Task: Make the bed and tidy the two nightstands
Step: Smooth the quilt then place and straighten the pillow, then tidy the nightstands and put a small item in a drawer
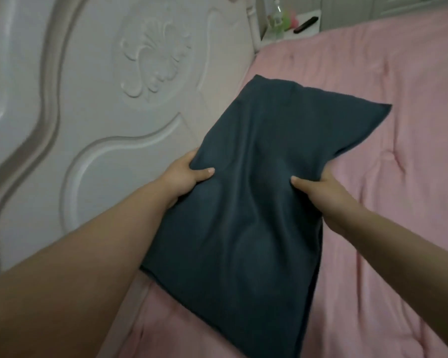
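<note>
Both hands grip the dark pillow (246, 182) by its long edges — left hand (185, 177), right hand (318, 192) — over the pink bedding (373, 125) beside the headboard (88, 99). It looks soft and light — edge holds should suit it.

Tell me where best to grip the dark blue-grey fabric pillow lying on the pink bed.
Grip the dark blue-grey fabric pillow at its two long side edges near mid-length, one hand from each side, as the left hand and right hand do: it is limp, so paired grips probably limit sagging.
</note>
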